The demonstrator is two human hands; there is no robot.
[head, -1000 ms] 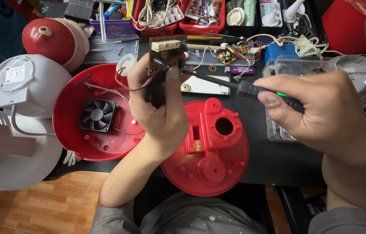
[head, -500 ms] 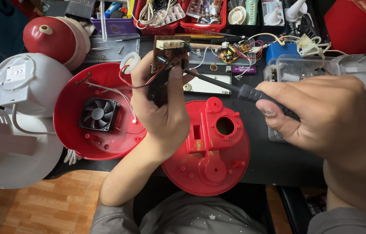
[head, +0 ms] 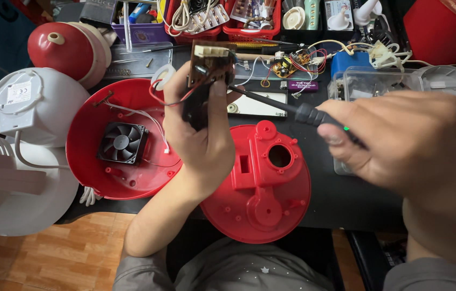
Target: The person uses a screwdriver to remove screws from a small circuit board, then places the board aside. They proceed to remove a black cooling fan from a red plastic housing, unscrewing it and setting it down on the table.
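Note:
My left hand (head: 201,134) grips a small brown circuit board (head: 210,66) with a white connector and a black part below it, held upright over the dark table. Red wires run from it toward the round red housing (head: 85,116) that holds a black fan (head: 121,143). My right hand (head: 400,143) holds a black-handled screwdriver (head: 306,113), its shaft pointing left with the tip at the board's right edge. A red round cover (head: 263,188) with a hole lies flat below both hands.
White appliance parts (head: 31,108) and a white fan-like body (head: 1,183) crowd the left. A red dome (head: 60,48) stands back left. Red trays (head: 222,19) of parts and wires line the back. A clear plastic box (head: 371,81) sits at right. Wooden floor (head: 50,258) shows below.
My left hand has lifted the board slightly and turned it. The screwdriver tip has moved in to the board's right edge, and my right hand shifted a little left.

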